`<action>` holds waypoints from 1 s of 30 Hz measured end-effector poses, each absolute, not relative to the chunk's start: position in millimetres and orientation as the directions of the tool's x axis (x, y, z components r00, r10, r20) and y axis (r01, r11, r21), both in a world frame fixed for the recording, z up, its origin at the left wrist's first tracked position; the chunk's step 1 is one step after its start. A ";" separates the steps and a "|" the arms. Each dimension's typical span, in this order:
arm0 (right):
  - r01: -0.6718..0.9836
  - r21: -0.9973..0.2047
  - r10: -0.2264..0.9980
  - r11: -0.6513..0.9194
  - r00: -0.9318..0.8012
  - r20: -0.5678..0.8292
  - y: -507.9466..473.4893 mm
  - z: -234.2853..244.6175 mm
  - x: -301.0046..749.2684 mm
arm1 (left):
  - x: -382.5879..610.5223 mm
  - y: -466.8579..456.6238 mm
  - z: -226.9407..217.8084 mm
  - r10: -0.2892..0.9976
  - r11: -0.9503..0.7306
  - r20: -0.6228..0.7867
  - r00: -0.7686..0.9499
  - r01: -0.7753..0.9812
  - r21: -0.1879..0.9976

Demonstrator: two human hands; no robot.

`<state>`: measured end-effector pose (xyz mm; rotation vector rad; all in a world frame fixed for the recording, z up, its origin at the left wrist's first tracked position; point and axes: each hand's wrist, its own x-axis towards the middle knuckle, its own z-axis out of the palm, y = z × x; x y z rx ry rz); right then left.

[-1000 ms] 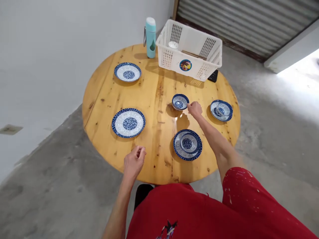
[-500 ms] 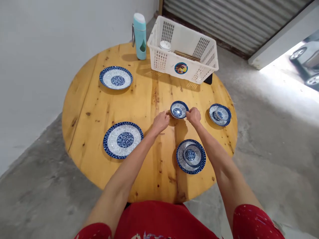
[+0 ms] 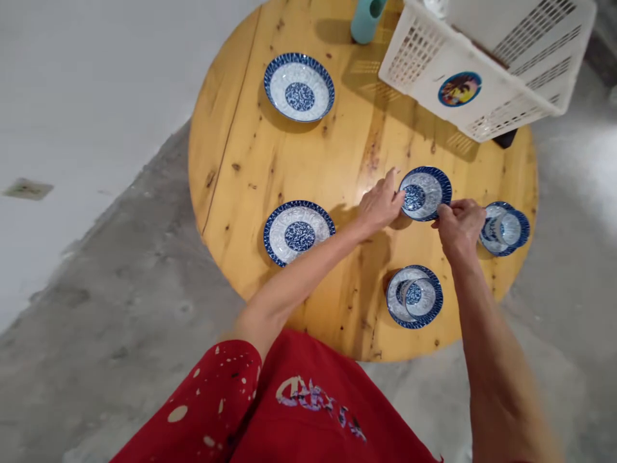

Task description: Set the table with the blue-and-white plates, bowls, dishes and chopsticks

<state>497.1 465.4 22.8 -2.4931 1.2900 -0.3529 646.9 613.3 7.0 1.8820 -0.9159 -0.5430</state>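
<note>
A small blue-and-white bowl (image 3: pixel 425 193) is held between both hands, tilted and slightly above the round wooden table (image 3: pixel 250 161). My left hand (image 3: pixel 380 204) grips its left rim and my right hand (image 3: pixel 459 223) grips its lower right rim. Just below my hands, a plate with a bowl on it (image 3: pixel 414 296) sits near the table's front edge. Another plate with a bowl on it (image 3: pixel 504 228) lies right of my right hand. An empty blue-and-white plate (image 3: pixel 299 230) lies to the left of my left arm.
A second empty plate (image 3: pixel 299 87) sits at the table's far left. A white plastic basket (image 3: pixel 486 64) stands at the back right, with a teal bottle (image 3: pixel 366 19) beside it and a dark object (image 3: pixel 505 137) under its edge. Concrete floor surrounds the table.
My left hand came up from the table's near edge and took the bowl's left rim. The bowl now tilts between both hands. The camera swung down and to the left.
</note>
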 end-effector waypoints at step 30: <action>-0.631 -0.755 -0.787 -0.175 0.551 -0.278 732.0 -19.4 553.9 | 754.0 826.7 -3.4 -0.896 -0.442 -0.228 0.381 -0.723 0.531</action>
